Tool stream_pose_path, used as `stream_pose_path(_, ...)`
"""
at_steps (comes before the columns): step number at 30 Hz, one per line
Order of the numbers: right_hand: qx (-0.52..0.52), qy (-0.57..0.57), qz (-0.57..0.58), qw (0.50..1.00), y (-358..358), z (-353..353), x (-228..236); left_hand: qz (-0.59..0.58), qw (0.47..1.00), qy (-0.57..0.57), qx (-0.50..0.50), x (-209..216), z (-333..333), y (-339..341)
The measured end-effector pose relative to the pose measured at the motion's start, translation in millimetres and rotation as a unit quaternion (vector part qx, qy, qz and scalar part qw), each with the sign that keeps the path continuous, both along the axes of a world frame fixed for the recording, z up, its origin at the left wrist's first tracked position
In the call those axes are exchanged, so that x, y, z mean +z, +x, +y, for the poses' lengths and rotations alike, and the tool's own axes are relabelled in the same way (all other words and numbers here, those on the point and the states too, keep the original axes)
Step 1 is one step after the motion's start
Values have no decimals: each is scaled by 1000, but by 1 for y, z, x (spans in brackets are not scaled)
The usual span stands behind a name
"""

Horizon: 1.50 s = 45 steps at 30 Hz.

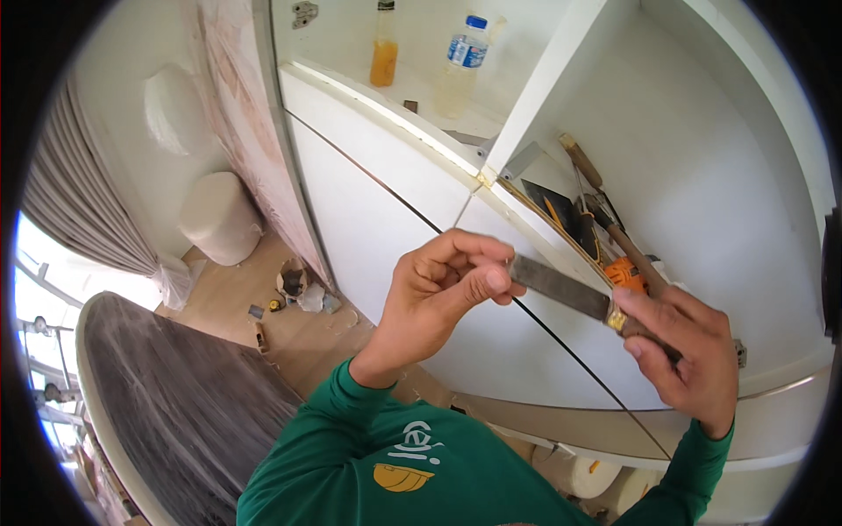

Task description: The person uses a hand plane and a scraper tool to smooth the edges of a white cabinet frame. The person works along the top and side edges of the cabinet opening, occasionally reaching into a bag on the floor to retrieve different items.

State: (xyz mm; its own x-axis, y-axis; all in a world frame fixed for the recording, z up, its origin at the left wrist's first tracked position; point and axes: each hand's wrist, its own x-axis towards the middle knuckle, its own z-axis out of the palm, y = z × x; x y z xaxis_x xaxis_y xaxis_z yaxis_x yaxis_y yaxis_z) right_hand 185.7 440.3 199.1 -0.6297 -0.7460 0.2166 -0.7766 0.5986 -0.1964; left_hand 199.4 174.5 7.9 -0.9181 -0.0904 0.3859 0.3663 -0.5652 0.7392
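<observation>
In front of the white cabinet, I hold a chisel (561, 287) level between both hands. Its flat grey blade points left, and a yellowish collar sits where the blade meets the handle. The fingertips and thumb of my left hand (447, 280) pinch the blade's tip. My right hand (688, 346) is closed round the handle, most of which its fingers hide. Just behind the chisel, on the cabinet's right shelf, lie an orange tool (624, 272) and a long wooden handle (638, 252).
A bottle of orange liquid (383, 60) and a blue-capped plastic bottle (465, 57) stand in the left compartment. A wood divider (548, 79) separates the compartments. On the floor are a white rounded stool (219, 219) and a tape measure (275, 305). A plastic-wrapped dark panel (175, 412) stands lower left.
</observation>
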Motion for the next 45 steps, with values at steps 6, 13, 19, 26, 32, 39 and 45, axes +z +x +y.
stream_pose_path(6,-9,7,5,1000,3,13,-8,5,997,-40,71,-26,-22,6)
stream_pose_path(13,-47,-27,42,998,-11,32,-1,-132,687,-618,359,-92,-104,11)
stream_pose_path(19,-37,-49,26,998,-30,28,-14,-23,757,-496,424,-52,-105,-10)
stream_pose_path(26,-49,-22,6,999,-35,18,-7,207,676,-501,498,19,-104,-85)
stream_pose_path(32,-36,18,6,999,-43,3,-3,234,651,-511,510,16,-136,-158)
stream_pose_path(39,-65,74,-27,995,-44,-3,9,230,649,-505,520,4,-136,-171)
stream_pose_path(45,-56,72,-32,995,-47,-5,9,226,646,-491,539,3,-135,-173)
